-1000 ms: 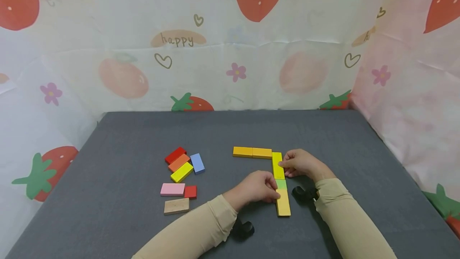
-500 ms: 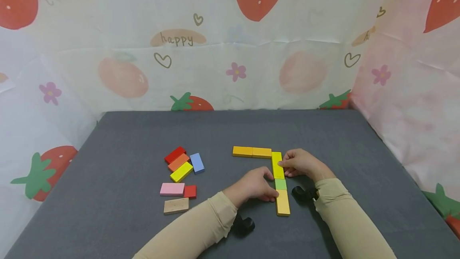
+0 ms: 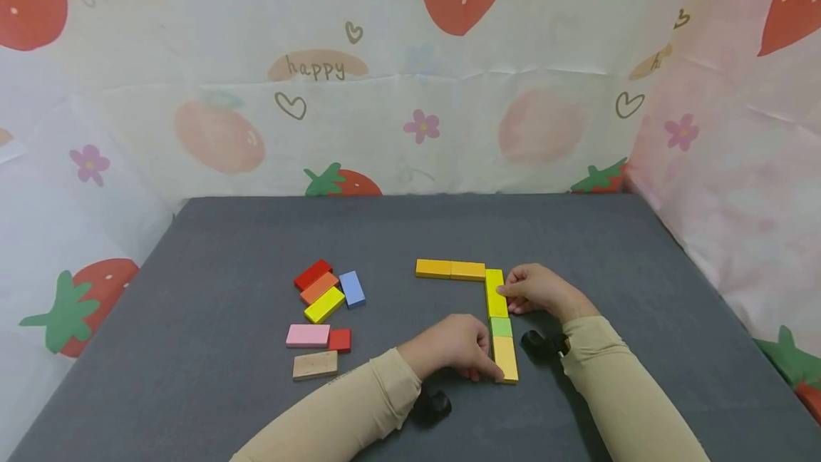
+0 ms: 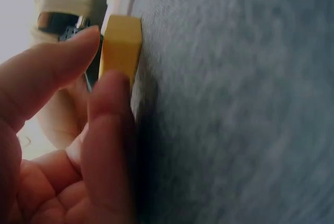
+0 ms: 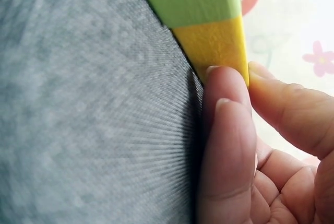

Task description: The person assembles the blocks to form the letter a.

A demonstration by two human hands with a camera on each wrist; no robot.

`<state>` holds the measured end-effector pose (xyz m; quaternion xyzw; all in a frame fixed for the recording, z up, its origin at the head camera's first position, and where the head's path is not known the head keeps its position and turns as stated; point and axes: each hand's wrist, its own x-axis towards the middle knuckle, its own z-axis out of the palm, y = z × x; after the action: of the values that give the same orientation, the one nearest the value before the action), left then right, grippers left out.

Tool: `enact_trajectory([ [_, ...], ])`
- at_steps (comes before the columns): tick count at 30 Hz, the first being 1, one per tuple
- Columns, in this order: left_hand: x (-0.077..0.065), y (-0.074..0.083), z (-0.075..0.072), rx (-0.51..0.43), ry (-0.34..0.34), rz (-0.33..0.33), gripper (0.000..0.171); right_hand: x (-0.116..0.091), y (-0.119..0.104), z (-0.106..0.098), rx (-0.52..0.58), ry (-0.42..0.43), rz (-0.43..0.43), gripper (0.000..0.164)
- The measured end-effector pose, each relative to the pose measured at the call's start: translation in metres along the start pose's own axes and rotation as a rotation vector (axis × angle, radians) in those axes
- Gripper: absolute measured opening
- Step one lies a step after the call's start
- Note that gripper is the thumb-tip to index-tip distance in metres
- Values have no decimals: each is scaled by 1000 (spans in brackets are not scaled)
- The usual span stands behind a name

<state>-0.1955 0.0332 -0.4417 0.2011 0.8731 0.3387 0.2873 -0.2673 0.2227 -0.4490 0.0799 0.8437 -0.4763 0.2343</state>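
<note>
In the head view, flat wooden blocks make an angled line. Two orange blocks (image 3: 433,269) lie end to end at its top, then a long yellow block (image 3: 494,292), a short green block (image 3: 501,327) and a long light-orange block (image 3: 505,356) run toward me. My right hand (image 3: 545,291) holds the yellow block at its right edge, thumb on top and fingers against the side (image 5: 210,46). My left hand (image 3: 452,344) is at the light-orange block's near left corner. In the left wrist view its thumb and forefinger stand apart at that block (image 4: 121,38).
Left on the grey table (image 3: 256,241) lie red (image 3: 313,274), orange (image 3: 319,289), yellow (image 3: 324,305) and blue (image 3: 352,289) blocks. Nearer are pink (image 3: 308,336), short red (image 3: 340,340) and plain wood (image 3: 315,366) blocks. A strawberry-print cloth (image 3: 385,113) walls the back and sides.
My left hand has moved from beside the green block toward me, along the light-orange block to its near end. My right hand stays on the yellow block.
</note>
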Motion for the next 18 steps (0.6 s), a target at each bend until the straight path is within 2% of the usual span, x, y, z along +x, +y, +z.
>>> enact_trajectory([
  [3,-1,2,2,98,7,28,34,0,-1,0,3,2,6,20],
  [5,-2,2,2,122,10,33,34,0,-1,0,5,2,9,20],
  [18,-5,2,1,116,7,23,34,1,0,0,-1,4,-1,19],
])
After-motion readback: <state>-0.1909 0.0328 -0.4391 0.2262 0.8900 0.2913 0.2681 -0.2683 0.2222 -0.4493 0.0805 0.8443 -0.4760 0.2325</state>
